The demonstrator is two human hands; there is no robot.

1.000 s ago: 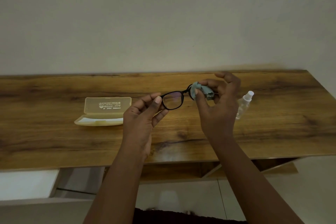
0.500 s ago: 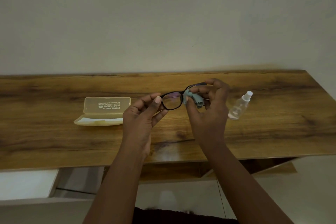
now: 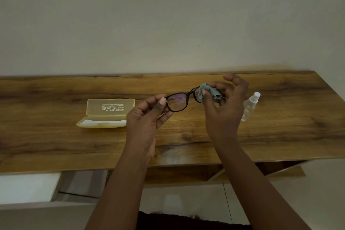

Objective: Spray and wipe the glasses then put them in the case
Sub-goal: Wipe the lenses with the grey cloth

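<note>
A person's two bare hands work over a long wooden worktop (image 3: 56,136), seen from a head camera looking down. The left hand (image 3: 147,117) pinches the outer edge of a pair of black-framed glasses (image 3: 177,101) between thumb and curled fingers (image 3: 162,101), holding them in the air above the worktop. The right hand (image 3: 224,110) pinches a small grey-blue cloth (image 3: 207,92) over the other lens, thumb on the near face and fingers curled behind; its little finger is lifted clear. The uncovered lens shows a faint purple sheen.

Judged from this, the step in hand is wiping. To do it well, the left hand should keep a steady hold on the frame rather than the glass, and the cloth should sandwich the lens lightly on both faces, rubbing from centre to rim, before moving to the second lens.

To the left, near the left hand, one pale yellow glasses case (image 3: 106,115) lies open on the worktop, lid tipped back with printed lettering showing. To the right, partly behind the right hand, stands one small clear spray bottle (image 3: 250,106) with a white nozzle.

Count: one pair of glasses, one cloth, one case, one bottle.
</note>
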